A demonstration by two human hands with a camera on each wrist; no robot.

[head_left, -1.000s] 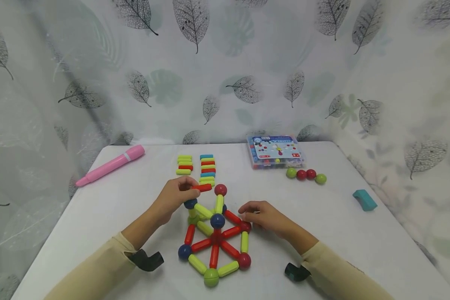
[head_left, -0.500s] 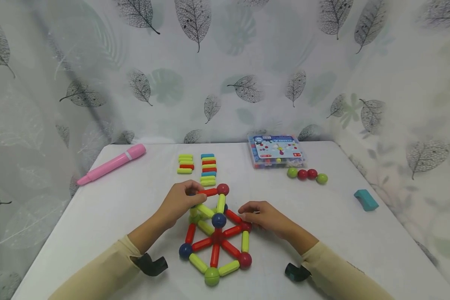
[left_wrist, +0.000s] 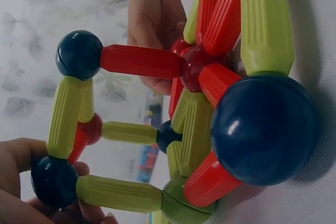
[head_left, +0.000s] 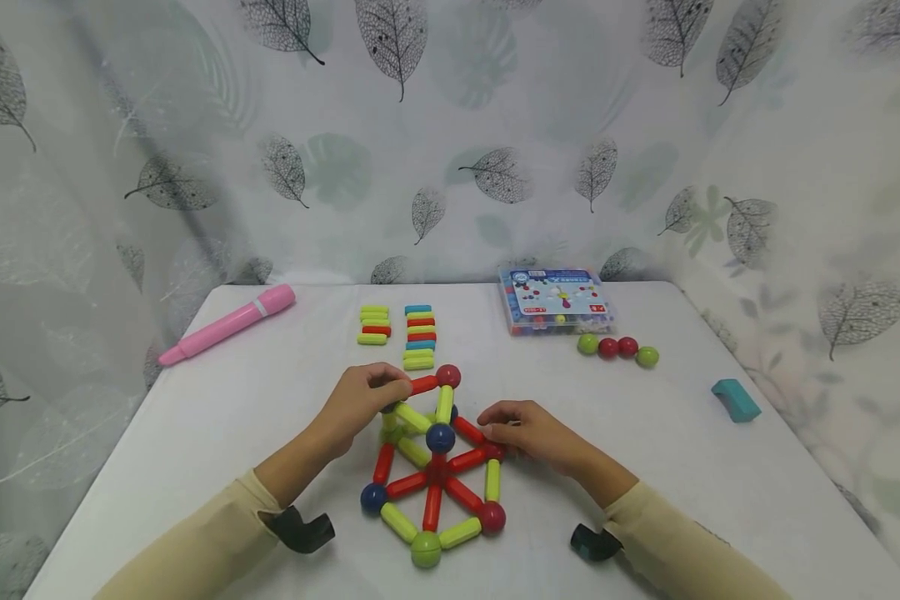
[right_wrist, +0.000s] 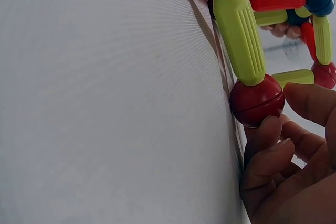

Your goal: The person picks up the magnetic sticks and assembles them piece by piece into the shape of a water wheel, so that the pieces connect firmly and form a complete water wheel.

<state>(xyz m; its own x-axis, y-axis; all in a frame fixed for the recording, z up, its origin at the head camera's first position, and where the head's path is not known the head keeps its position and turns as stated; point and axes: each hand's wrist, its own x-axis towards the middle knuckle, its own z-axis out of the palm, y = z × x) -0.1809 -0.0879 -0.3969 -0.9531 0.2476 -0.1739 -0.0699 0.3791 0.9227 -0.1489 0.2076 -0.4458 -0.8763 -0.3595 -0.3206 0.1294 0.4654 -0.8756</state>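
A model of magnetic rods and balls stands mid-table in the head view, a red-spoked wheel below and a raised square frame behind. My left hand (head_left: pixel 363 404) pinches a red magnetic rod (head_left: pixel 423 384) at the raised back left corner. One end of that rod meets a red ball (head_left: pixel 448 377); the other is at a blue ball (left_wrist: pixel 54 181), which my left fingers surround in the left wrist view. My right hand (head_left: pixel 536 435) holds a low red ball (right_wrist: pixel 257 100) on the wheel's right side between thumb and fingers. A blue ball (head_left: pixel 440 437) tops the front upright.
Behind the model lie two columns of loose rods (head_left: pixel 420 336). A clear box of parts (head_left: pixel 557 302) stands at the back, with several loose balls (head_left: pixel 627 346) before it. A pink tube-shaped object (head_left: pixel 228 323) lies back left, a teal block (head_left: pixel 736 400) far right.
My left hand has moved right and slightly down with the red rod, bringing its far end to the raised red ball and its near end to the blue ball. The right hand stays put.
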